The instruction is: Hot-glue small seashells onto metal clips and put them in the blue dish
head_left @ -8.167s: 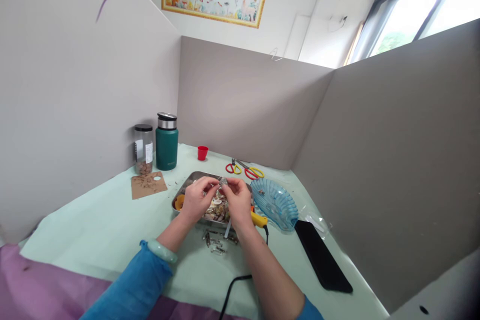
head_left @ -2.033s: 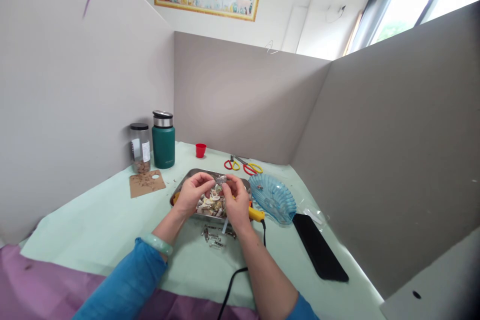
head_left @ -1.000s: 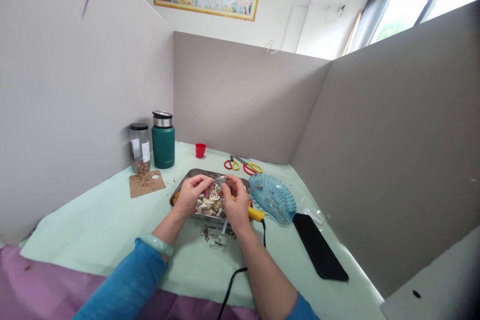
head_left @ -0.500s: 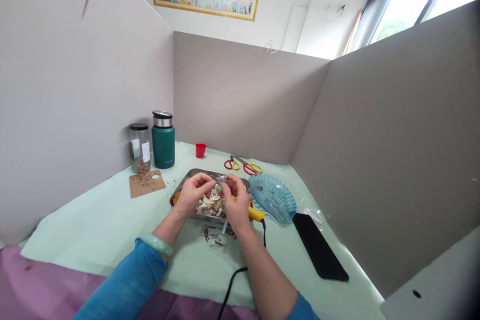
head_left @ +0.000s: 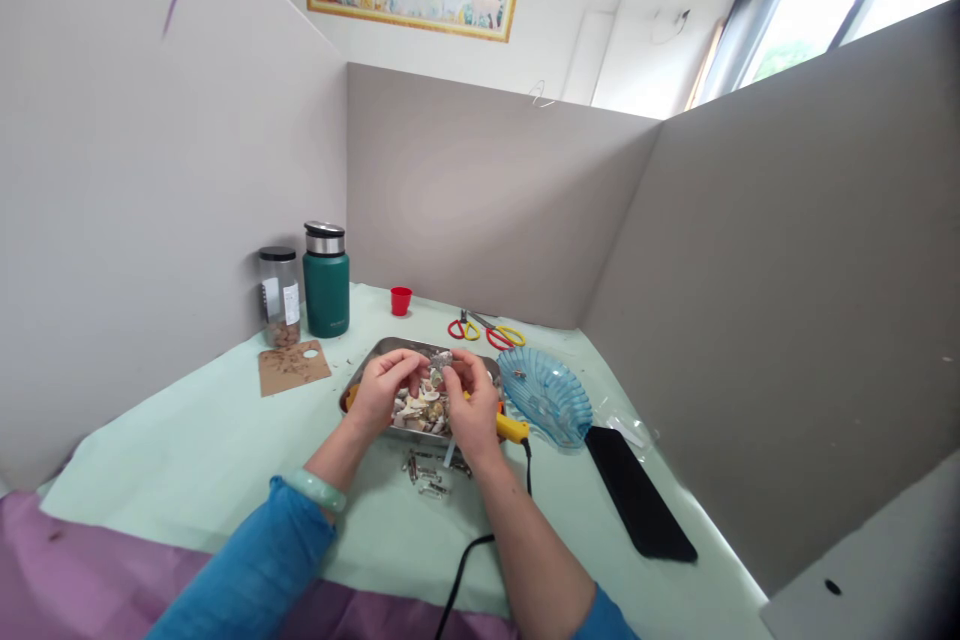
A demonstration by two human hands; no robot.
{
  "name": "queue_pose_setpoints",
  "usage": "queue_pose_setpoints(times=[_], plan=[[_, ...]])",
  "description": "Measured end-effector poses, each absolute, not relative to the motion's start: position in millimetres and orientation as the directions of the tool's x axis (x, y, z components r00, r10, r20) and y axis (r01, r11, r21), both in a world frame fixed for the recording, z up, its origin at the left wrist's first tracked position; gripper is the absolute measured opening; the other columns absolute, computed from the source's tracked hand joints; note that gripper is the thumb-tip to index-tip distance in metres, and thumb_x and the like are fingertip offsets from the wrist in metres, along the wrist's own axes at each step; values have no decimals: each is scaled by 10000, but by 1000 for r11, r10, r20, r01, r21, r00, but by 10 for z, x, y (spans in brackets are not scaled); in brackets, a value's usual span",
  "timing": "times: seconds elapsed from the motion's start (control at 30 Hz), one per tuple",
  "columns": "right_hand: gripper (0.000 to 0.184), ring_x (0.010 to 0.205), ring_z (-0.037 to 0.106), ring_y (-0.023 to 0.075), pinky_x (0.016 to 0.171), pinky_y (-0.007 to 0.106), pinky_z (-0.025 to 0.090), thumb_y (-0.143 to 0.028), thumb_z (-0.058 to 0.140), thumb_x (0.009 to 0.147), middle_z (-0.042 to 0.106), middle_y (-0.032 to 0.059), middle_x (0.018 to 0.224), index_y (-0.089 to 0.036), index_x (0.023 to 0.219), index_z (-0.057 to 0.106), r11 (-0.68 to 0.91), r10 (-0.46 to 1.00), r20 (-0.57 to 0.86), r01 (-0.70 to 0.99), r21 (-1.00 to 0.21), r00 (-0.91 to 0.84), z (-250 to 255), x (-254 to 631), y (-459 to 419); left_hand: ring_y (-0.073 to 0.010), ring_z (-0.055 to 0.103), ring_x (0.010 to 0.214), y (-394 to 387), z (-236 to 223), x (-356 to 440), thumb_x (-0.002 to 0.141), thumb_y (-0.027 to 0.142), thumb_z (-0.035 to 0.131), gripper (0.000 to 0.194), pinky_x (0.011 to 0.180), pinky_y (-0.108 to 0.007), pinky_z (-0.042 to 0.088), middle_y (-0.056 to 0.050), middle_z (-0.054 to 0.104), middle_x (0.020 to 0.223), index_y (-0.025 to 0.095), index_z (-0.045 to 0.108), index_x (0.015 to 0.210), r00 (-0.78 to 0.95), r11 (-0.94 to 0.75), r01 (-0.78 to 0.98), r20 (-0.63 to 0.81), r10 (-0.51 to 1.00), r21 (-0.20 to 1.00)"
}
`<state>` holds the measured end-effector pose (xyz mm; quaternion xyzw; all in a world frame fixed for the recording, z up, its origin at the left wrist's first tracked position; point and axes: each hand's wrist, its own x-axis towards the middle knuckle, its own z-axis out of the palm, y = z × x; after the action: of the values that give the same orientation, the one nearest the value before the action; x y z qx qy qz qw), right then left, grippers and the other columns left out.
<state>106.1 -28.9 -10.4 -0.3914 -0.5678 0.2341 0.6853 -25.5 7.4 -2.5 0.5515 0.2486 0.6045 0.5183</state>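
In the head view, a small grey speckled piece [head_left: 441,359] is pinched between the thumb and fingers of my right hand [head_left: 472,400], above a metal tray [head_left: 365,366]. The thumb and forefinger of my left hand [head_left: 385,388] are pressed together at the piece's left edge. Whether they grip the piece or something finer, I cannot tell. Below both hands, the tray holds a heap of shell-like pieces [head_left: 421,412] in white and brown. A yellow tool handle [head_left: 513,428] with a black cord sticks out beside my right wrist; its front is hidden.
Several small metal clips [head_left: 427,476] lie in front of the tray. To the right are a blue shell-shaped dish [head_left: 551,400] and a black flat object [head_left: 641,495]. Scissors [head_left: 499,334], a red cup [head_left: 401,301], a green flask [head_left: 327,290], a jar [head_left: 280,295] and brown card [head_left: 294,368] stand or lie behind.
Since the oldest frame the view has shifted slightly and my hands have parted a little, showing more of the tray's contents. Over the last second, only my left fingertips shift slightly at the piece.
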Motion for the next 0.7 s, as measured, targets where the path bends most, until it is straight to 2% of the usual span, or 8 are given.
queue_pose_setpoints(times=[0.3,0.4,0.5,0.7], plan=[[238,695,614,161,660,282,512,-264,539,836,656,23,810,-199,1064,562,587,768,596,115,-801,232,-113,1055,-285,-89,444,445,56,-31,-250,740,341,675,229,514,-223,373,42,512,464,156,593,632,133,-386,-256,428,894,886],[233,711,621,164,669,283,511,-254,540,832,658,21,814,-201,1058,556,591,769,600,115,-799,221,-112,1055,-288,-81,457,453,63,-26,-232,692,305,726,195,482,-206,372,56,532,525,167,596,738,114,-385,-283,430,896,878],[232,742,630,169,688,286,506,-249,536,833,665,21,832,-205,1060,550,588,775,599,117,-800,199,-104,1058,-295,-74,470,475,56,-11,-214,675,277,741,241,464,-196,381,47,566,620,175,621,858,105,-406,-299,453,885,864],[225,724,632,174,689,295,507,-266,528,846,676,27,830,-200,1059,555,582,775,605,168,-796,182,-89,1060,-316,-83,473,498,34,-10,-196,657,278,751,214,464,-198,386,19,598,622,159,668,814,76,-440,-228,466,881,869]])
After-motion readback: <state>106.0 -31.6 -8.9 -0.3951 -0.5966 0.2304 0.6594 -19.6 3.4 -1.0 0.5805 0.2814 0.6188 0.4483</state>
